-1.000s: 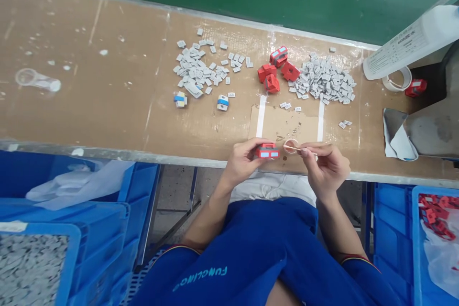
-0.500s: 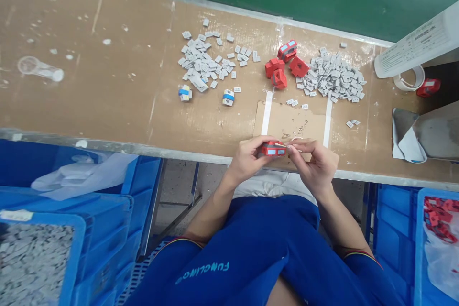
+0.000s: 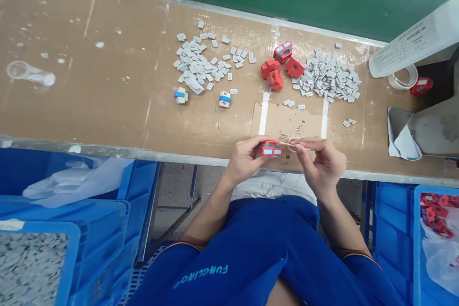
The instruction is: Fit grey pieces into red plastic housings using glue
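Observation:
My left hand is closed around a red toy vehicle part with a grey stripe and pale windows, held over the table's front edge. Pinched in my right hand is a thin pale wooden stick; its tip points left, close to the red part's upper right corner. Behind the right fingertips shows a small round pinkish rim, partly hidden, on a cardboard sheet. Beyond it sit several red toy parts and a pile of small light-grey tiles.
Farther left lie more grey tiles and two white-and-blue blocks. A white bottle, a tape roll and a grey container stand at right. Blue crates flank my body, with a red-part crate at right.
My right hand has moved right, drawing the stick away from the red part. The left hand keeps its grip, and the whole view has shifted slightly.

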Demonstrator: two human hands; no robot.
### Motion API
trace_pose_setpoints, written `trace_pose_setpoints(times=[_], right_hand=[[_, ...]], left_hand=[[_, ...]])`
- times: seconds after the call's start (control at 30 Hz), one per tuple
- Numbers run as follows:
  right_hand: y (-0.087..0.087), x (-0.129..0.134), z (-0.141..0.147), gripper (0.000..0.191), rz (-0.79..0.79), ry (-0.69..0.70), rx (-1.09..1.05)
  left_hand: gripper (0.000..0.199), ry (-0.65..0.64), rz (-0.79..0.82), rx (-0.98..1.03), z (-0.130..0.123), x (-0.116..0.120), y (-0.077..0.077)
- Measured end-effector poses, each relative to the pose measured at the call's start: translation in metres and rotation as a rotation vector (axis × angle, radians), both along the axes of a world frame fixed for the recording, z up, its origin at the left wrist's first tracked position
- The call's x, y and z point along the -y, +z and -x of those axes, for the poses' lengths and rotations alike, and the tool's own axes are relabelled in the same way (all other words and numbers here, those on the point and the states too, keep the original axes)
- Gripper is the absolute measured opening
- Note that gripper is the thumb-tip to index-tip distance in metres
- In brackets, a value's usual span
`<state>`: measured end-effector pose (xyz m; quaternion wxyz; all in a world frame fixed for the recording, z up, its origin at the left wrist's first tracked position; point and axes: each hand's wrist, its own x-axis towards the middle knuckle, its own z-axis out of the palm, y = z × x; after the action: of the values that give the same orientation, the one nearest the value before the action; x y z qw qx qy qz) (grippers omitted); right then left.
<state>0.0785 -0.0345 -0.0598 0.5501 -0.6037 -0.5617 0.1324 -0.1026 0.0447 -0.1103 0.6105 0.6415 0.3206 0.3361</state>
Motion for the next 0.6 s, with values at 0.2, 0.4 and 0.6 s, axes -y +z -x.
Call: trace_pose_setpoints(times=[0.2,0.4,0.6], right_hand=[[-0.005,0.007,-0.023,0.011,0.004,-0.094,0.091],[-0.007,0.011,-0.029,0.019,0.143,0.068,0.270],[0.005,-0.039,-0.079,0.018,0.131,0.167,0.464]], left_hand=[[0.032,-0.009,0.045,0.000,0.002,-0.001,0.001],[0.034,-0.008,0.098,0.012,0.003,-0.002,0.004],[0.040,-0.001,0.104,0.043,0.003,-0.002,0.003]])
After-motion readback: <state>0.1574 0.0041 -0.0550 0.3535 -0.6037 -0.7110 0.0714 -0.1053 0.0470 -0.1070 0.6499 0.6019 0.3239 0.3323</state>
